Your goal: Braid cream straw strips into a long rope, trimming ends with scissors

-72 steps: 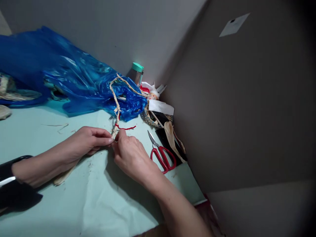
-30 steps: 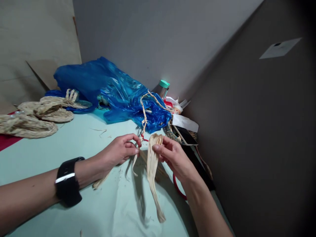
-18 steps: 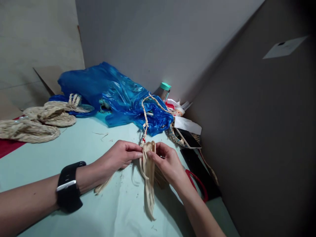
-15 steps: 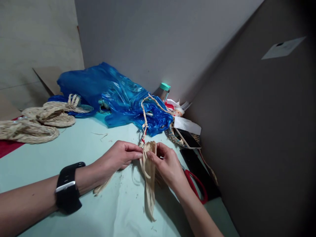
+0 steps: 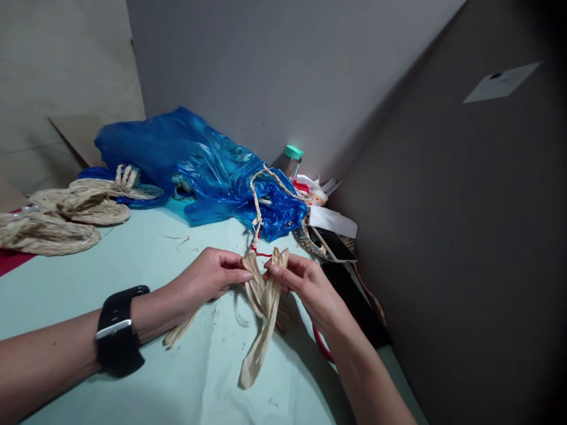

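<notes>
My left hand [image 5: 211,277] and my right hand [image 5: 305,283] both pinch the top of a pale dried husk strip [image 5: 261,319], split into two bands that hang onto the light green table cover [image 5: 133,265]. The left fingers also hold the end of a braided straw cord [image 5: 256,203] with a red thread tied near its end; the cord loops back over a blue plastic bag [image 5: 199,171]. A black watch sits on my left wrist.
Coils of braided straw [image 5: 57,215] lie at the left. In the corner stand a bottle with a teal cap [image 5: 290,160], papers, a phone [image 5: 334,243] on a woven basket, and red scissor handles [image 5: 319,345] partly hidden under my right arm. Dark wall close on the right.
My right hand picked a husk strip up from the right, brought it to the cord's end, and the strip has now been pulled apart into two bands. The camera swung left and up.
</notes>
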Demonstrator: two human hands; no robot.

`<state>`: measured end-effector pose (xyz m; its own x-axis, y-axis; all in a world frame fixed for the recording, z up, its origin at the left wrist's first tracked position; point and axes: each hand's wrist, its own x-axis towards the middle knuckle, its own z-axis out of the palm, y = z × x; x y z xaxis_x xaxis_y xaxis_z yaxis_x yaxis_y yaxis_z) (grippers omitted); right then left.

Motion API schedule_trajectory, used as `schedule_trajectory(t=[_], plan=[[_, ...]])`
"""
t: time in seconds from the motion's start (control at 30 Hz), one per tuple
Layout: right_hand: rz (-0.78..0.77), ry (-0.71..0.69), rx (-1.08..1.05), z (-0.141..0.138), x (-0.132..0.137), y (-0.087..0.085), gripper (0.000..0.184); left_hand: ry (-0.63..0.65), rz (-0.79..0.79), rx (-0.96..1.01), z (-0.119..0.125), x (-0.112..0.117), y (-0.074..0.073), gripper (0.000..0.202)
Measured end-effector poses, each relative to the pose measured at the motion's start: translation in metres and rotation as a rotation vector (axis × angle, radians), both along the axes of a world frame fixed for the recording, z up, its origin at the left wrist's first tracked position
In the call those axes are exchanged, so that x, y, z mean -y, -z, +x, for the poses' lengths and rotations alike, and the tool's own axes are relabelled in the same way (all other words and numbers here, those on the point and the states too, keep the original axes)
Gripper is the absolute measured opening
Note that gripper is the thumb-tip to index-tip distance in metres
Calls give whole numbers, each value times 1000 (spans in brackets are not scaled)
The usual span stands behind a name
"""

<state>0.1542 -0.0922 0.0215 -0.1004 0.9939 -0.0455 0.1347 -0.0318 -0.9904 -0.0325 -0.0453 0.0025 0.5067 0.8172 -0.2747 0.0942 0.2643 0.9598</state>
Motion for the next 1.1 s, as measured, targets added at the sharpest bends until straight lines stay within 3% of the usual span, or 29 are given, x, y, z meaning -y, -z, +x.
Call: schedule_trajectory(t=[0.43, 0.73, 1.1], plan=[[-9, -126, 123, -4, 2, 3, 22, 3, -16, 21, 1, 0, -1, 17], [20, -64, 132, -9, 2, 9, 14, 22, 46, -26, 0, 0, 1, 17], [57, 61, 213, -11, 5, 2, 21, 43, 89, -36, 1, 1, 2, 17]])
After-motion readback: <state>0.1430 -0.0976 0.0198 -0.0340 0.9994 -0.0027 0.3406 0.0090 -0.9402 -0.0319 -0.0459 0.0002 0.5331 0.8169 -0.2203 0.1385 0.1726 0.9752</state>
